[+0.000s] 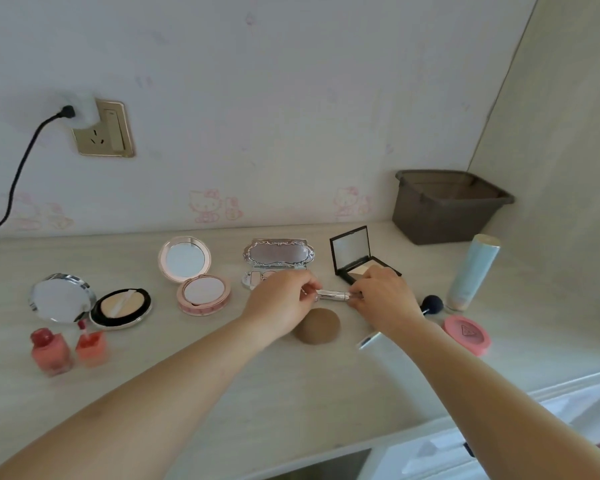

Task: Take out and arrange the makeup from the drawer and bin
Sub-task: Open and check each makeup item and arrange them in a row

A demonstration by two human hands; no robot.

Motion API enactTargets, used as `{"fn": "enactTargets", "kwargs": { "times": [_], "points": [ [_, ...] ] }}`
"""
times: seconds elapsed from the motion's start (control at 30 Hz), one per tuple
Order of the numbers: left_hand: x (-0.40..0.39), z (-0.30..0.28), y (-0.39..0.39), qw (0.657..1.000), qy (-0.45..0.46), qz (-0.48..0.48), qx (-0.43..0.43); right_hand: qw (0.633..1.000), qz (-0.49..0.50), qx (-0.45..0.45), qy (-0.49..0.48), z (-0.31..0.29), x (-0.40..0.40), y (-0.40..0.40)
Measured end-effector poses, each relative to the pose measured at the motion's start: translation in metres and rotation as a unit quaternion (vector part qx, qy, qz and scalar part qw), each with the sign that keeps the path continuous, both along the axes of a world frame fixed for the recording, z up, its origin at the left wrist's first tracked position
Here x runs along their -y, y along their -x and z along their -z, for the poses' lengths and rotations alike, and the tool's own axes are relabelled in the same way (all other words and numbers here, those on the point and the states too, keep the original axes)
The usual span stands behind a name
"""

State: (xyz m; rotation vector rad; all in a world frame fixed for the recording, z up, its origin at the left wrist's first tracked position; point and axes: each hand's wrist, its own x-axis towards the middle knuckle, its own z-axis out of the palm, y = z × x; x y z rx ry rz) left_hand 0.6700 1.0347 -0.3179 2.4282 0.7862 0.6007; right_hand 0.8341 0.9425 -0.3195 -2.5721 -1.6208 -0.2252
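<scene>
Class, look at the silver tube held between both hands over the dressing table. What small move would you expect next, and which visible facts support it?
Probably pulling the two ends apart to uncap it. The left hand and right hand each pinch one end of the silver lipstick tube, held level just above the table. The compacts behind, such as the black compact, already lie open for display.

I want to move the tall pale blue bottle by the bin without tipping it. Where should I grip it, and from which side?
Probably around the middle of the pale blue bottle, coming from the front left. It stands tall and narrow, the wall is close on its right, the brown bin sits behind it, and a round pink compact lies in front.
</scene>
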Motion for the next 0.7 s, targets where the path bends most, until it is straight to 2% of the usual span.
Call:
{"fn": "enactTargets", "kwargs": {
  "times": [0.07,0.17,0.3,0.37,0.47,0.6,0.7],
  "points": [
    [0.0,0.0,-0.002,1.0,-0.024,0.003,0.004,1.0,-0.013,0.005,-0.008,-0.004,0.004,0.0],
    [-0.001,-0.002,-0.003,0.992,-0.125,0.013,0.026,0.998,-0.034,-0.024,-0.047,-0.015,0.012,0.004],
    [0.003,-0.013,0.009,0.967,-0.244,0.033,0.065,0.98,-0.079,-0.137,-0.124,-0.039,0.022,0.022],
    [0.005,-0.023,0.023,0.954,-0.282,0.036,0.098,0.967,-0.1,-0.194,-0.134,-0.05,0.027,0.038],
    [0.007,-0.035,0.044,0.945,-0.301,0.053,0.117,0.943,-0.118,-0.279,-0.139,-0.056,0.031,0.055],
    [0.007,-0.034,0.081,0.959,-0.259,0.04,0.112,0.912,-0.112,-0.375,-0.122,-0.056,0.026,0.081],
    [0.005,-0.03,0.104,0.963,-0.248,0.027,0.102,0.901,-0.098,-0.413,-0.088,-0.057,0.022,0.1]
  ]
}}
